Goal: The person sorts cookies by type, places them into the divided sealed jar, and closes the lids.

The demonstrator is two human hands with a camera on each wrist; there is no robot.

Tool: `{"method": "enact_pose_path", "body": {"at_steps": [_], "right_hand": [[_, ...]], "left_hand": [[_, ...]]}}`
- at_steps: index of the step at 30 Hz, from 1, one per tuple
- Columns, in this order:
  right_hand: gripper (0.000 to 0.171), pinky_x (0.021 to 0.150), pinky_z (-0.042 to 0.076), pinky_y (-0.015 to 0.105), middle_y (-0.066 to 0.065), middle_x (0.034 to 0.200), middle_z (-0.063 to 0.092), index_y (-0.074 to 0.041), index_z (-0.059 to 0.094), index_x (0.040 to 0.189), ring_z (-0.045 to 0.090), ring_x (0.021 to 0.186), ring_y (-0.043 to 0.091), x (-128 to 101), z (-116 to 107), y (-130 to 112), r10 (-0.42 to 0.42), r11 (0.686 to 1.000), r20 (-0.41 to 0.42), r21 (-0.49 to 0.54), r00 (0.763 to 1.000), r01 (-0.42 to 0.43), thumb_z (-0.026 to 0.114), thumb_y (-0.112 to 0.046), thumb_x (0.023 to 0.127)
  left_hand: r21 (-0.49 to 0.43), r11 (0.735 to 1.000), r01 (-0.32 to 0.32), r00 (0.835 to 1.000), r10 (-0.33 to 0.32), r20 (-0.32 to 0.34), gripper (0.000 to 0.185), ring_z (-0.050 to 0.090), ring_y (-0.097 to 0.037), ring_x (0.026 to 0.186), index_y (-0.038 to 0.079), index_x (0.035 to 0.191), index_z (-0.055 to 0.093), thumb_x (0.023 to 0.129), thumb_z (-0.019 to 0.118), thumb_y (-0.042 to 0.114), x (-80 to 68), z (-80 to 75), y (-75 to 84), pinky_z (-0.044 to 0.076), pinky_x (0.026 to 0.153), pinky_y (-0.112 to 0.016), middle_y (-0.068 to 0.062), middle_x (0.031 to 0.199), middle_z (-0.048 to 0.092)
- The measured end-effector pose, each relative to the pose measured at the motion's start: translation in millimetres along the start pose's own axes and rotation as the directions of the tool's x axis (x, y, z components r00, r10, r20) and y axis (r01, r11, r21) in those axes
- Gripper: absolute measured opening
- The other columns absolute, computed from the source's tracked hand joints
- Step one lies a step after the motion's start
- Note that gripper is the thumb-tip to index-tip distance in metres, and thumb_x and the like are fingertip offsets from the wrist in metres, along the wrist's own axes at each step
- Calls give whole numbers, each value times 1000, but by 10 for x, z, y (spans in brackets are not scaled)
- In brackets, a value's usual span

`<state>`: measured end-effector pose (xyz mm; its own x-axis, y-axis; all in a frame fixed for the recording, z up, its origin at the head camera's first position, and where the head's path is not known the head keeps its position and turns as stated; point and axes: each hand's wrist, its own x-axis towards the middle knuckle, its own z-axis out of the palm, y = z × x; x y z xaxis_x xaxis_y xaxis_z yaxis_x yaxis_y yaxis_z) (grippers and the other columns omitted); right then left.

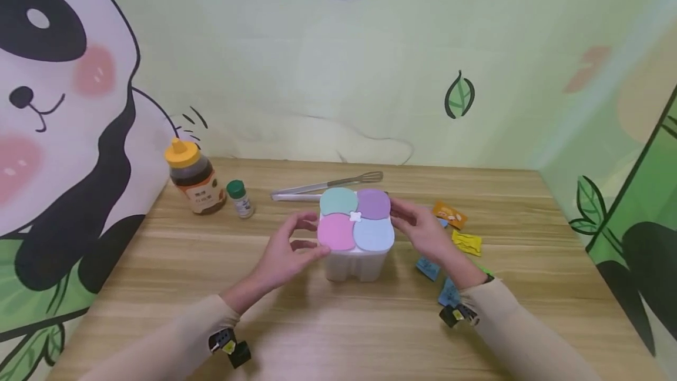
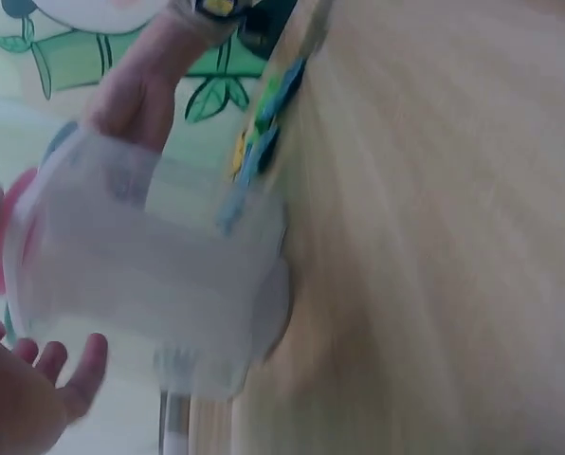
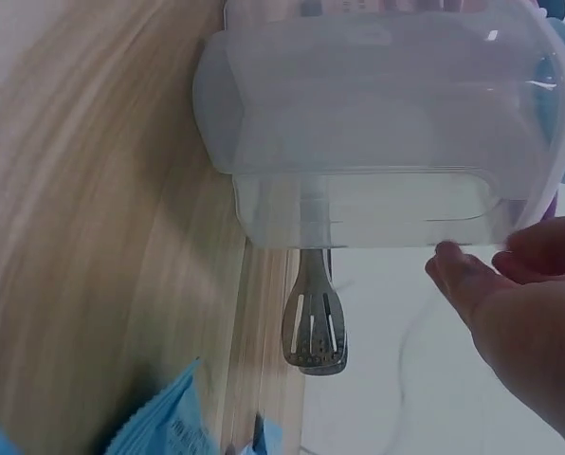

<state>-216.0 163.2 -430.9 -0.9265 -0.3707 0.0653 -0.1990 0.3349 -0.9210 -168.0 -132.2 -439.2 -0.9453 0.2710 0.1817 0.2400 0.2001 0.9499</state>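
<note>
The box (image 1: 353, 257) is clear white, with four lids: mint (image 1: 338, 201), purple (image 1: 374, 203), pink (image 1: 336, 232) and pale blue (image 1: 372, 234). The bottle (image 1: 193, 178) holds dark brown under a yellow cap. The jar (image 1: 240, 199) has a green cap. Packets (image 1: 449, 214) are orange, yellow and blue. The bench (image 1: 338, 322) is light woodgrain.

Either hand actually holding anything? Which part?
Both hands flank the four-lidded container. Left hand and right hand sit at its upper sides by the lids; firm grip cannot be told.
</note>
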Motion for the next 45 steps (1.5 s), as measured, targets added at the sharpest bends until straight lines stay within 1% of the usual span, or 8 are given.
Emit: {"method": "enact_pose_path", "body": {"at_steps": [4, 8, 13, 24, 28, 31, 35, 45], "right_hand": [[66, 108, 39, 36, 24, 152, 35, 5, 28, 150, 35, 140, 38, -142, 10, 30, -103, 988, 88, 128, 991, 91, 42, 20, 87], [86, 110, 36, 30, 20, 160, 19, 0, 13, 154, 25, 145, 38, -278, 87, 12, -124, 986, 167, 129, 978, 103, 58, 13, 83], [102, 107, 38, 30, 17, 160, 19, -2, 13, 155, 25, 146, 36, -302, 200, -36, -123, 990, 120, 83, 985, 113, 79, -1, 78], [99, 105, 40, 26, 18, 159, 21, 2, 19, 153, 26, 145, 35, -309, 215, -43, -109, 991, 72, 83, 991, 103, 81, -3, 77], [98, 106, 39, 28, 19, 159, 21, 3, 19, 153, 26, 145, 36, -317, 209, -46, -109, 991, 76, 79, 991, 103, 81, -3, 77], [97, 109, 37, 34, 19, 158, 25, 2, 21, 152, 28, 145, 35, -322, 184, -50, -117, 993, 85, 26, 989, 115, 82, -5, 77], [95, 112, 35, 40, 18, 156, 31, 0, 24, 152, 32, 143, 34, -342, 117, -77, -127, 989, 94, -64, 987, 133, 82, -11, 78], [89, 113, 31, 48, 24, 153, 33, 7, 28, 149, 34, 141, 40, -397, -96, -72, -161, 970, 142, -162, 977, 184, 81, -11, 80]], "left_hand": [[1, 996, -90, 982, 89, 169, 93, 28, -32, 143, 20, 154, 23, 81, 81, 19, 159, -93, -69, 40, 108, -50, -4, 158, 25], [-2, 997, -83, 956, 80, 284, 103, 16, -26, 150, 27, 157, 9, 83, 79, 27, 253, -162, -123, 33, 112, -49, 1, 164, 9], [12, 999, -42, 958, 37, 285, 104, 17, -25, 149, 32, 156, 7, 82, 80, 32, 259, -171, -120, 34, 111, -46, 3, 164, 8], [11, 998, -57, 955, 51, 291, 105, 18, -24, 149, 31, 157, 6, 82, 79, 34, 297, -148, -118, 35, 111, -47, 3, 164, 7], [90, 991, -94, 952, 63, 298, 106, 16, -23, 149, 33, 156, 5, 81, 80, 36, 304, -174, -85, 30, 114, -45, 4, 164, 5], [228, 960, -161, 950, 88, 300, 107, 11, -23, 150, 32, 156, 4, 80, 78, 41, 310, -196, -4, 25, 115, -51, 6, 164, 1], [407, 878, -251, 942, 126, 310, 106, 8, -23, 151, 26, 157, 8, 79, 75, 51, 332, -177, 122, 22, 113, -60, 7, 164, 1], [550, 740, -387, 907, 198, 373, 89, 29, -25, 146, 11, 150, 38, 82, 69, 58, 405, 4, 420, 35, 112, -50, 4, 162, 21]]}}
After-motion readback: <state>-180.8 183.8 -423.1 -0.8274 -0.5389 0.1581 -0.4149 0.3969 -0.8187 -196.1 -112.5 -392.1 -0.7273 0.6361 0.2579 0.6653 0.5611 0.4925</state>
